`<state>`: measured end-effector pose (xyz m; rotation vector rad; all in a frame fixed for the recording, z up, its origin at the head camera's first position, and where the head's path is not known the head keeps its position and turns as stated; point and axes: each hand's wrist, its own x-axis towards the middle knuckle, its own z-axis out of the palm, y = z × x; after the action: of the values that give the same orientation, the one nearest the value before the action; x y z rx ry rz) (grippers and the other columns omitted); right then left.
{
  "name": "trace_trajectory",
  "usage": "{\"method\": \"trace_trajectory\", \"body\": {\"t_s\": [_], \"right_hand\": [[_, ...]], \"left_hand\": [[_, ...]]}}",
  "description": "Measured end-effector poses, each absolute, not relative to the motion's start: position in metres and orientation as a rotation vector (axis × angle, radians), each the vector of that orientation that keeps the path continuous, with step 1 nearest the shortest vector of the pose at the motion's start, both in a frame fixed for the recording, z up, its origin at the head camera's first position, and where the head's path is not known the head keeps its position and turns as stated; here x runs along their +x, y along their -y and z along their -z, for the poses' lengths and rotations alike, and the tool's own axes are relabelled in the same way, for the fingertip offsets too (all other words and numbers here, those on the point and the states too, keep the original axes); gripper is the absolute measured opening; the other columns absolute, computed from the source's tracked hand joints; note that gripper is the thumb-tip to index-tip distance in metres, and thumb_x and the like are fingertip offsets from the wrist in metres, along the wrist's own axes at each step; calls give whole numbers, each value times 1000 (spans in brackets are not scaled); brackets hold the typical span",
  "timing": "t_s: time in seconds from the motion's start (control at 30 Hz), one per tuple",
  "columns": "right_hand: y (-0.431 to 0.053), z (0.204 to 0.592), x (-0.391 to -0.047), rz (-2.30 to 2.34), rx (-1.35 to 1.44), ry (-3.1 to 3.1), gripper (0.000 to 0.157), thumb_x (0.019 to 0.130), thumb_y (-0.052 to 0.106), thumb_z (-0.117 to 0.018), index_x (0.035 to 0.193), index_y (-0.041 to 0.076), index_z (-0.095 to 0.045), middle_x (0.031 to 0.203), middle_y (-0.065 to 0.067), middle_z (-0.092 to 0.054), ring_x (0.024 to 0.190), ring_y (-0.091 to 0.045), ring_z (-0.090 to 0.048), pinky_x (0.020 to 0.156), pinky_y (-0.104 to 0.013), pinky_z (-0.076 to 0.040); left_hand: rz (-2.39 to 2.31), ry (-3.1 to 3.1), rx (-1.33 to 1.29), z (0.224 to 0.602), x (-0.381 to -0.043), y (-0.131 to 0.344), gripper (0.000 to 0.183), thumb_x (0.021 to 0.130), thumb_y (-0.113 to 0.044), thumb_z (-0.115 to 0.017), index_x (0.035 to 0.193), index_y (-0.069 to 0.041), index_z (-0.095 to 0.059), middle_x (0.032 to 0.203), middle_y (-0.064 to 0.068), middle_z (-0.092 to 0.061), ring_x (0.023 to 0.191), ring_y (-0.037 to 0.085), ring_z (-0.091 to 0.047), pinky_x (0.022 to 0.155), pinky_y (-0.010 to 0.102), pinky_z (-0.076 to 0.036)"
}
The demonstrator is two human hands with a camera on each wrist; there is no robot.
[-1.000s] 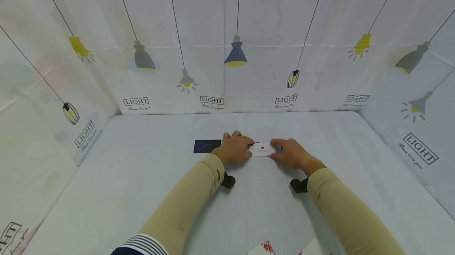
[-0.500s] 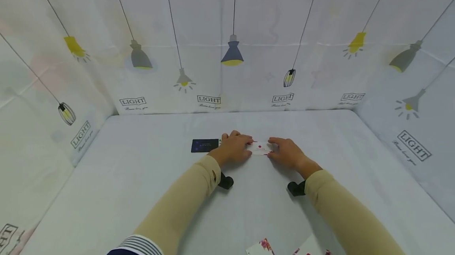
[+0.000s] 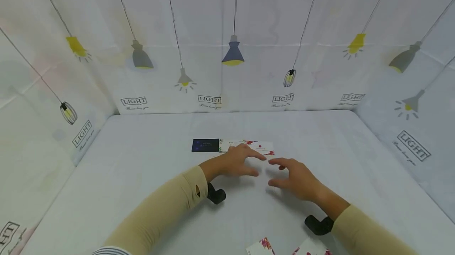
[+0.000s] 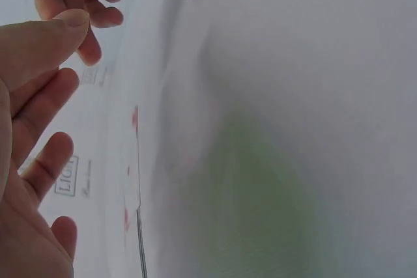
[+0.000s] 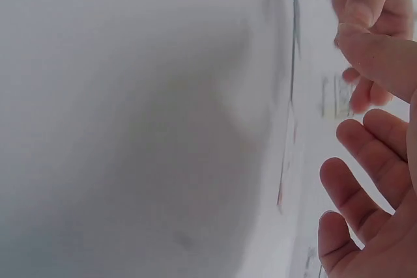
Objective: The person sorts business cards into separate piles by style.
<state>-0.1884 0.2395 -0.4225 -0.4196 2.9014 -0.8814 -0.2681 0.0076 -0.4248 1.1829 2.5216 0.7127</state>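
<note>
Cards lie flat in a row at the far middle of the table: a dark blue card [image 3: 205, 145] on the left, a white flowered card [image 3: 225, 145] beside it, and a white card with a red dot [image 3: 263, 147] at the right end. My left hand [image 3: 237, 161] hovers just in front of the row and hides part of the middle card. To its right, my right hand [image 3: 298, 178] is raised over the table. Both hands have spread, relaxed fingers, with nothing between them. In the left wrist view the cards appear edge-on.
Two more white flowered cards lie near the front edge, one on the left [image 3: 261, 247] and one on the right [image 3: 312, 247], partly cut off by the frame. A white cloth wall [image 3: 170, 85] printed with lamps rises behind the table [image 3: 142, 168].
Both hands have let go of the white card with the red dot and drawn back toward the front. That card now lies uncovered at the row's right end.
</note>
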Motion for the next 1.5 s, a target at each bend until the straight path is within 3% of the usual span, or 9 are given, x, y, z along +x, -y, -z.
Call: {"method": "trace_trajectory", "body": {"t_s": [0.47,0.63,0.77,0.87,0.97,1.07,1.17,1.33,1.5], "right_hand": [[-227,438,-95,1031,-675,-2796,69,74,48,-86,132,24,-59,118,10,-58,103,-11,-54,87,-31,-48],[-227,452,-81,961,-928,-2866,74,72,54,-86,132,22,-57,119,12,-58,103,-8,-51,82,-32,-46],[-224,456,-76,806,-982,-2915,79,71,71,-76,132,24,-57,124,19,-55,108,-5,-50,83,-35,-45],[-222,458,-77,730,-1078,-2966,78,73,73,-72,130,22,-57,125,19,-56,108,-5,-51,82,-35,-44],[-222,460,-81,706,-1186,-3022,71,74,63,-80,127,19,-58,122,15,-58,106,-7,-51,78,-35,-42],[-223,460,-86,689,-1217,-3070,72,68,48,-90,125,16,-59,120,11,-59,103,-10,-52,76,-35,-40],[-223,457,-90,658,-1094,-3087,76,62,45,-92,123,16,-59,117,10,-60,102,-12,-53,78,-36,-40],[-220,448,-96,617,-819,-3035,78,65,62,-84,123,17,-56,117,9,-59,103,-14,-52,83,-42,-39],[-219,444,-103,624,-785,-3022,81,67,67,-80,124,16,-55,120,8,-58,106,-17,-52,85,-46,-39]], "left_hand": [[-784,-2278,1212,439,-212,16,56,84,-36,-82,136,-30,-60,129,-26,-55,123,3,-42,100,39,-32],[-731,-2254,1232,440,-198,21,58,81,-38,-84,134,-31,-61,124,-27,-55,118,-1,-42,94,30,-31],[-711,-2226,1249,441,-191,22,58,81,-39,-84,133,-33,-60,122,-27,-55,117,-3,-42,90,26,-30],[-714,-2209,1251,443,-189,22,58,81,-40,-84,134,-33,-60,121,-28,-54,116,-4,-41,90,26,-29],[-713,-2203,1238,445,-187,22,58,80,-39,-85,133,-34,-61,120,-27,-53,115,-4,-41,89,26,-29],[-703,-2210,1231,445,-186,22,60,79,-36,-87,132,-34,-61,120,-26,-53,112,-3,-40,88,26,-29],[-687,-2209,1223,444,-184,22,60,78,-33,-87,133,-35,-61,121,-25,-52,111,-1,-38,87,27,-29],[-648,-2201,1227,441,-182,20,57,82,-30,-84,134,-38,-61,122,-24,-52,114,2,-36,86,29,-29],[-594,-2193,1274,440,-179,17,55,85,-30,-82,134,-39,-61,123,-26,-52,115,2,-36,86,28,-29]]}}
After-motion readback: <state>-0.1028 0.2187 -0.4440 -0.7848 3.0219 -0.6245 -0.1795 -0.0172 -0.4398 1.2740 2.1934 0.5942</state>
